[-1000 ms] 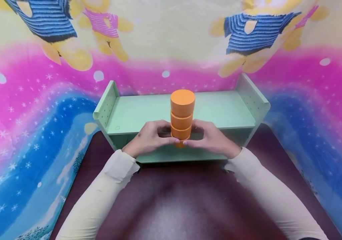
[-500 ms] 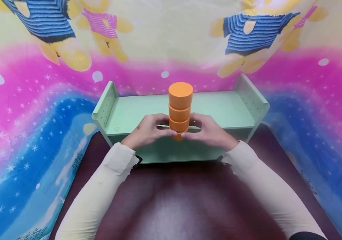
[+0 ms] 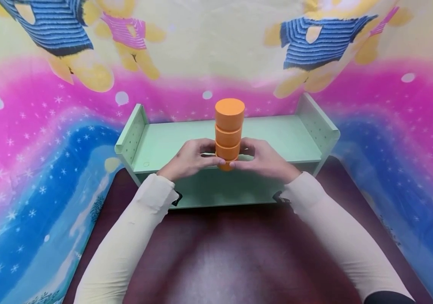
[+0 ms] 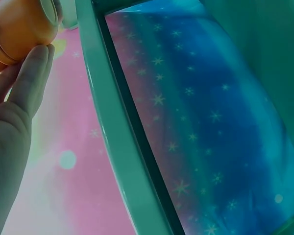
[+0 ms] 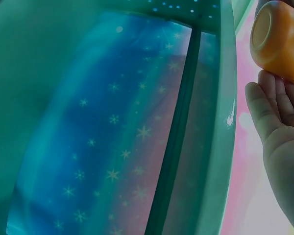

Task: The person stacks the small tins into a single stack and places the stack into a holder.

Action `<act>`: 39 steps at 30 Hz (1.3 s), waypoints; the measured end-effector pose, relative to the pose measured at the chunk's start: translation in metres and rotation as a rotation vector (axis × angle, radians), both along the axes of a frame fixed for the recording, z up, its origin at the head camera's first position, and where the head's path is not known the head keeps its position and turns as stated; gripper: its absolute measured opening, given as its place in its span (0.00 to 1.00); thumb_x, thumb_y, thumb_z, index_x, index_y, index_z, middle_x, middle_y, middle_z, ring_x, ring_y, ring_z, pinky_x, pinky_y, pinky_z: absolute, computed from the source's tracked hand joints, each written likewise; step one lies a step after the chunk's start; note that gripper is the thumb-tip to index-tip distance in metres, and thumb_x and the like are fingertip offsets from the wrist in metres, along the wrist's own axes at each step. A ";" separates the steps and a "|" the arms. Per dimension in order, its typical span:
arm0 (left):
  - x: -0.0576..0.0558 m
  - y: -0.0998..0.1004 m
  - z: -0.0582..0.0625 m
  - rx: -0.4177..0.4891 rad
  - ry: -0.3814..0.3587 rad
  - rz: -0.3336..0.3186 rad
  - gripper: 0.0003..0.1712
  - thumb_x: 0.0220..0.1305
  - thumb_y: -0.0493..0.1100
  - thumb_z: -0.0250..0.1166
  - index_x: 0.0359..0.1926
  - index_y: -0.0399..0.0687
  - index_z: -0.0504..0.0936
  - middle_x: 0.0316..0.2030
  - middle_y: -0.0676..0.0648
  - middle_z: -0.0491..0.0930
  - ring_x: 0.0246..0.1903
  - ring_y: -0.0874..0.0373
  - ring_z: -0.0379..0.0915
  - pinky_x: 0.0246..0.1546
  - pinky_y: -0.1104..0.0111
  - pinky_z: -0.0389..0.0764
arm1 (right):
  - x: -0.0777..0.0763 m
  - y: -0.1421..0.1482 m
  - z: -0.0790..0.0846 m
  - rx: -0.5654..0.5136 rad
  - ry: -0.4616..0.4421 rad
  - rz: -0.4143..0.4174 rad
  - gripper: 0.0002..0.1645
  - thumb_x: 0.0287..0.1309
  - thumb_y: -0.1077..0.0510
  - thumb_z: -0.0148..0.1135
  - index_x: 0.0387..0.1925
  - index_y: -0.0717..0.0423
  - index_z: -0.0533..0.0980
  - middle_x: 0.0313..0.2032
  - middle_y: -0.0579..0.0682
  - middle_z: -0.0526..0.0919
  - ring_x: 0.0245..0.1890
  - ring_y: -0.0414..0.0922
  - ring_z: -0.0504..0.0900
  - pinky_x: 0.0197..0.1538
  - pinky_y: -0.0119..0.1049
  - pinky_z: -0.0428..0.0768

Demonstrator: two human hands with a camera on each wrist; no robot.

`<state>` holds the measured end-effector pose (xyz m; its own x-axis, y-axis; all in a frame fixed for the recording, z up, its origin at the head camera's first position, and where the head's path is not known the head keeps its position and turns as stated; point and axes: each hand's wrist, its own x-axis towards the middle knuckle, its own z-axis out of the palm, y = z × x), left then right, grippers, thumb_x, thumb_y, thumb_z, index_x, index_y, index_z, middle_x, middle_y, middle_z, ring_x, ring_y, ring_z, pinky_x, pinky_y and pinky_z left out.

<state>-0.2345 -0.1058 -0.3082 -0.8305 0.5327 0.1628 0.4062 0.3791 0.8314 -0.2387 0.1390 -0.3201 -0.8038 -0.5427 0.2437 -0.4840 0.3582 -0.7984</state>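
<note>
A tall stack of several orange cups (image 3: 228,137) stands upright between the two hands, in front of the upper shelf in the head view. The left hand (image 3: 189,159) grips the lowest part of the stack from the left, thumb in front and fingers behind. From the right, the right hand (image 3: 263,160) holds the same part in the same way, the thumb tips close together. In the left wrist view the orange cup (image 4: 27,27) rests against the fingers (image 4: 32,78). The right wrist view shows the ringed underside of the cup (image 5: 262,30) above the fingers (image 5: 262,105).
A pale green shelf unit (image 3: 178,137) with raised side panels stands on the dark red-brown table (image 3: 216,253). Its lower compartment (image 3: 201,192) opens below the hands. A printed cloth (image 3: 208,42) with bears hangs behind and along both sides.
Both hands have raised the stack of orange cups, which now overlaps the upper shelf higher up in the head view. The grip looks the same.
</note>
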 end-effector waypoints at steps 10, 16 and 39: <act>-0.009 0.006 0.000 -0.021 -0.020 0.019 0.28 0.60 0.45 0.74 0.60 0.43 0.80 0.54 0.48 0.82 0.56 0.54 0.78 0.57 0.61 0.80 | -0.012 0.004 0.002 0.027 -0.033 -0.011 0.32 0.56 0.54 0.76 0.59 0.61 0.75 0.55 0.54 0.82 0.57 0.51 0.80 0.65 0.50 0.75; -0.014 0.008 -0.002 -0.019 -0.038 0.035 0.29 0.61 0.45 0.74 0.61 0.44 0.78 0.56 0.47 0.81 0.57 0.53 0.77 0.59 0.60 0.79 | -0.018 0.003 0.002 0.025 -0.060 -0.015 0.32 0.56 0.55 0.75 0.59 0.63 0.75 0.56 0.56 0.81 0.58 0.53 0.79 0.64 0.50 0.76; -0.025 0.007 -0.008 -0.021 -0.077 0.078 0.29 0.64 0.45 0.71 0.64 0.43 0.76 0.57 0.46 0.80 0.57 0.53 0.77 0.57 0.60 0.80 | -0.033 -0.004 -0.001 0.075 -0.069 -0.027 0.32 0.57 0.56 0.74 0.60 0.64 0.74 0.54 0.57 0.82 0.55 0.53 0.81 0.61 0.48 0.79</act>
